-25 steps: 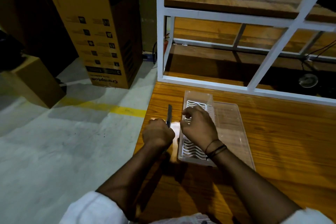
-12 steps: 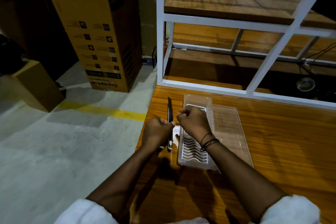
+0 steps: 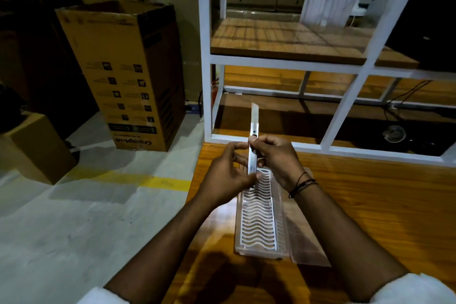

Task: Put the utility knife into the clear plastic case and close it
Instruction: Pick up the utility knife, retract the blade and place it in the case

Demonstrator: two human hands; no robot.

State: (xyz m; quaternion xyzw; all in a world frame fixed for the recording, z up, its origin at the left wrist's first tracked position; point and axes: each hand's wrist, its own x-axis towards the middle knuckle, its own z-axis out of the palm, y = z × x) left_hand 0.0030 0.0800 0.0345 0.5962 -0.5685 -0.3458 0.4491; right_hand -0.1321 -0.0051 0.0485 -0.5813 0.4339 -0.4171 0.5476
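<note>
I hold one utility knife (image 3: 253, 148) upright above the wooden table (image 3: 370, 205), its blade end pointing away from me. My right hand (image 3: 276, 158) is curled around the upper part of its body, thumb near the black slider. My left hand (image 3: 227, 177) is half open, fingertips touching the lower end of the knife. Below both hands lies one clear plastic case (image 3: 261, 219), open, its white wavy insert showing and its lid (image 3: 303, 237) flat on the table to the right. Two cardboard boxes, one tall (image 3: 123, 74) and one small (image 3: 37, 145), stand on the floor at left.
</note>
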